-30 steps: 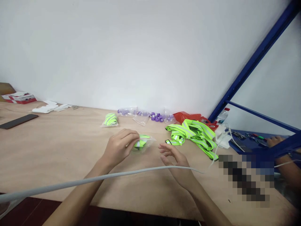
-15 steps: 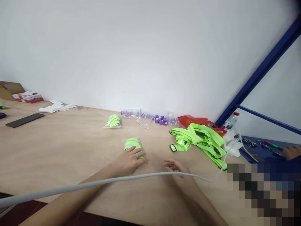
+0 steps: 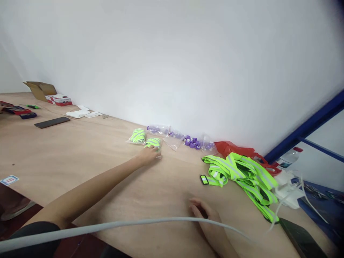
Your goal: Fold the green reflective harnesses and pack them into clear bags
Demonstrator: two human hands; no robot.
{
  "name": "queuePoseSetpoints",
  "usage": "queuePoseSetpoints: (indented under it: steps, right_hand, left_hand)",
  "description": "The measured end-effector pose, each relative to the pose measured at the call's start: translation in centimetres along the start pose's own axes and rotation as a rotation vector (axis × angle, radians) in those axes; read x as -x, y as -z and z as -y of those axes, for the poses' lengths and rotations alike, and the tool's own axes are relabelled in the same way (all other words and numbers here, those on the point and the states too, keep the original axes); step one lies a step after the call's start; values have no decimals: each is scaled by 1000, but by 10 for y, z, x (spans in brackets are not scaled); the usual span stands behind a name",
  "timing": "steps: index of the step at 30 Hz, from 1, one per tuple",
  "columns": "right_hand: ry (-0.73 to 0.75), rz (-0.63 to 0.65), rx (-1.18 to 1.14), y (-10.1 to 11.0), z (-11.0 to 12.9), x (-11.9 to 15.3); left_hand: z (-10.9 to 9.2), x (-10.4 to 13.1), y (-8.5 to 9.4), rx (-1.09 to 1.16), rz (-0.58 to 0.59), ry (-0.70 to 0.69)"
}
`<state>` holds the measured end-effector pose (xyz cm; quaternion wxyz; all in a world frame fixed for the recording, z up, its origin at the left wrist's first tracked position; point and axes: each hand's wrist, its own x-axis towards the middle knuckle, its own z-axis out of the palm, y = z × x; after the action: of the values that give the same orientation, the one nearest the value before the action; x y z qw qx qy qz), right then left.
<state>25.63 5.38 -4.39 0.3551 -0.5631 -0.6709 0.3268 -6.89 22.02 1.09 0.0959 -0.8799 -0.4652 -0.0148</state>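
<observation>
A pale wall backs a wide tan tabletop, and a blue metal frame slants up at the far right. A white cable crosses the near side in front of both arms. On the right lies a loose heap of lime reflective straps, just in front of a red plastic bag.

The left hand, its arm stretched out, has its fingers bent over the near part of a bagged strap, touching it; I cannot tell whether they grip it or only press on it. The right hand sits low at the near side, fingers loosely curled, with nothing visible in it.

The touched bag lies at the far middle of the tabletop, right beside a second packed strap on its left. Farther right are small purple rolls, and smallest, a black-framed buckle at the heap's left end.

The step in hand looks like setting one packed strap next to another. The next move would seem to call for lifting the left fingers clear without dragging the slippery plastic.
</observation>
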Motion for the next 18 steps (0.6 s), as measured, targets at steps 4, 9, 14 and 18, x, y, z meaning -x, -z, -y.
queuePoseSetpoints:
  steps: [4, 9, 14, 18]
  right_hand:
    - [42, -70, -6, -5, 0, 2]
    - [81, -20, 35, -2, 3, 2]
    - [86, -1, 43, 1, 10, 3]
    - [59, -14, 7, -2, 11, 3]
  left_hand:
    - [7, -15, -4, 3, 31, 63]
    - [30, -43, -4, 22, 42, 183]
    - [46, -81, -5, -12, 14, 331]
    - [45, -103, -8, -28, 57, 400]
